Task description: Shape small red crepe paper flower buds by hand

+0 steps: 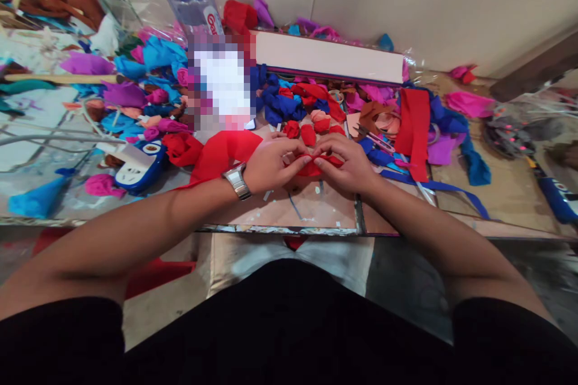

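Far left, blue cone point(38, 195) lying on the table point(332, 210), then socket point(141, 168) with a pink scrap just beside it. Bottle point(192, 3) upright at the back. Red sheet point(230, 147) runs up to the left wrist, which wears a watch point(238, 181). Left hand point(273, 162): thumb and fingers pinched on the red piece point(309, 171). That piece sits between the two hands, near the table's front edge, small red buds point(307, 135) just behind it. Right hand point(345, 165): pinched on the same piece, thumbs nearly meeting. Long box point(329, 60) behind, then snips point(377, 139), red strip point(414, 126), blue strip point(445, 188), all apart from the fingers. Step looks like folding or shaping the piece by fingertip; next move probably calls for a light, even pinch from both sides, since thin material could crease or tear
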`<state>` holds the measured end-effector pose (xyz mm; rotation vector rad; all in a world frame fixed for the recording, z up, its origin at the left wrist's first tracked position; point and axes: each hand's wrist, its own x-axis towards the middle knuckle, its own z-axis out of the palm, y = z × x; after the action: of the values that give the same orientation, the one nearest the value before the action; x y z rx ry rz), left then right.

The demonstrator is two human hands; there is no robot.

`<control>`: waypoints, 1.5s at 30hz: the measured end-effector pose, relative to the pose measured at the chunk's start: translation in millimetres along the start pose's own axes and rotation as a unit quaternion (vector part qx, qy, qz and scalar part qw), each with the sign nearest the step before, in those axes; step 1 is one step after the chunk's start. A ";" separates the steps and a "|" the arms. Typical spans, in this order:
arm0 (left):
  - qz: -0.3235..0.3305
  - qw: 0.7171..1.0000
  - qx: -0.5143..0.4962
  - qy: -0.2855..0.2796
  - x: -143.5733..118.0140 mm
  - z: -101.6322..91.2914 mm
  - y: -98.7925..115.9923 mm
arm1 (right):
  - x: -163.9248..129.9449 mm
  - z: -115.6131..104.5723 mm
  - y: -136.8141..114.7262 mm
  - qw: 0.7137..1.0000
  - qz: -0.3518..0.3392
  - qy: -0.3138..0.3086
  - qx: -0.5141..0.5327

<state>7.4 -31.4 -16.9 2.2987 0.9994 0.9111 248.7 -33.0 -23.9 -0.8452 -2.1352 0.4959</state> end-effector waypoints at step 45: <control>-0.003 0.998 0.035 -0.043 1.5 0.8 -9.9 | -3.2 1.4 -0.3 0.999 0.049 0.013 -0.017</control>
<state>4.3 -24.2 -23.1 2.3690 1.0161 0.7804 249.0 -35.5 -26.2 -0.9739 -2.0913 0.4974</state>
